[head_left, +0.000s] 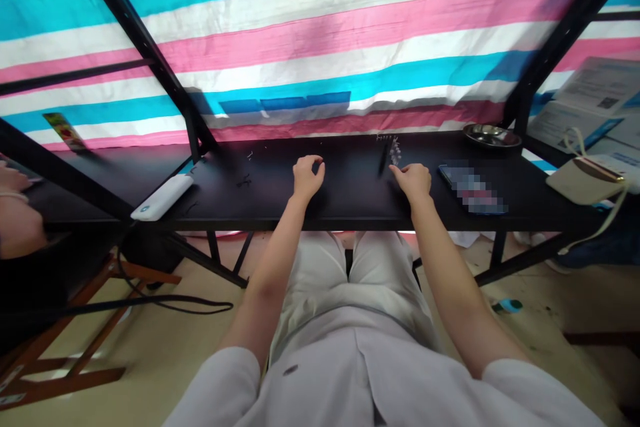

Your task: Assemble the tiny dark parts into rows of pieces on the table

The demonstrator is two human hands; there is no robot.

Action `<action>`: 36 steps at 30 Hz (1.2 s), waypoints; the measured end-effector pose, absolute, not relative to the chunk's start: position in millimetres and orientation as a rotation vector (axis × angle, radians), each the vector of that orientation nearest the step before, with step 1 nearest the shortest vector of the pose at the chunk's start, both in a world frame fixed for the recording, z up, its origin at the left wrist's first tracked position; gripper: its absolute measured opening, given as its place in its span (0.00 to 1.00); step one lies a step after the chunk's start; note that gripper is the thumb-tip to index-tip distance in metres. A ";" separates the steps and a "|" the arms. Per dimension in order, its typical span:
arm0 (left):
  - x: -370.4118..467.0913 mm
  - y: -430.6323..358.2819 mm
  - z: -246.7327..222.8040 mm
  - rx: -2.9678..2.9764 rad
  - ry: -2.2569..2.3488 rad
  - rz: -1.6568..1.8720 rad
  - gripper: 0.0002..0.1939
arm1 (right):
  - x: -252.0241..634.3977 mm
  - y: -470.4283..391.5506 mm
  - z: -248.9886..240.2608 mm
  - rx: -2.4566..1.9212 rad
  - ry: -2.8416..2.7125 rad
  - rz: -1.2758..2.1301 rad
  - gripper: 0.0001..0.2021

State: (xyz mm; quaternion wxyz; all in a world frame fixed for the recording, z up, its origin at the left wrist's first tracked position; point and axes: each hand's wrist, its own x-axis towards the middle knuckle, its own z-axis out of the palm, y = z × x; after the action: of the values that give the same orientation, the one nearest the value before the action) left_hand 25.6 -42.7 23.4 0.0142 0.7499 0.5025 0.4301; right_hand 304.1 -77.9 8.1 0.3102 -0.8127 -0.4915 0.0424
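Over the middle of the black table (350,207), my left hand (309,175) is curled, with thumb and index finger bent close together around a small dark gap. Whatever it may hold is too small to make out. My right hand (414,180) is also closed, its thumb pointing left; its other fingers are folded and their tips hidden. Just beyond that thumb lie small clear pieces (395,151) beside a thin black stick-like item (384,157). Small black bits (244,181) and a few pale bits (250,155) lie left of my left hand.
A white device (164,198) lies at the left, a phone (470,190) right of my right hand. Behind it sits a metal dish (491,135). A beige bag (583,180) is at the right end. Black frame posts (135,33) flank the table; another person's arm (20,220) shows far left.
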 end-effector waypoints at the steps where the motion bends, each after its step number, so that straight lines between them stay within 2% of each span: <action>1: 19.6 -44.6 25.6 2.317 1.585 1.304 0.08 | 304.3 -80.5 8.8 -2.140 -1.285 0.114 0.23; 8: -40.8 -53.3 27.6 2.330 1.658 0.840 0.21 | 301.9 -92.1 9.0 -2.037 -1.284 0.058 0.23; 12: -51.0 -49.8 16.5 2.384 1.618 0.707 0.17 | 295.5 -92.7 10.7 -1.966 -1.289 0.022 0.21; 15: -46.9 -46.5 8.5 2.408 1.633 0.741 0.07 | 292.6 -92.6 11.9 -1.930 -1.289 -0.013 0.21; 17: -44.1 -45.8 5.8 2.410 1.630 0.792 0.03 | 292.4 -92.6 12.1 -1.922 -1.288 -0.037 0.21; 22: -41.0 -50.1 7.1 2.342 1.581 0.882 0.04 | 293.6 -93.1 10.9 -1.878 -1.310 -0.090 0.21; 25: -32.4 -54.9 12.3 2.214 1.531 0.950 0.03 | 285.7 -91.8 10.7 -1.697 -1.438 -0.069 0.22; 30: 3.3 -57.8 29.1 2.134 1.314 1.069 0.05 | 246.7 -80.2 18.5 -1.258 -1.736 0.194 0.23; 36: 39.8 -44.4 35.7 2.186 1.054 1.212 0.05 | 211.5 -61.4 23.5 -1.304 -1.779 0.368 0.26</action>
State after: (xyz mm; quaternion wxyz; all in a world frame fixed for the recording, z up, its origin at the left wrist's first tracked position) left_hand 39.8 -44.4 35.7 0.2126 0.7874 0.3797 0.4365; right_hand 211.5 -61.4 23.5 0.4376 -0.5243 -0.7154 0.1481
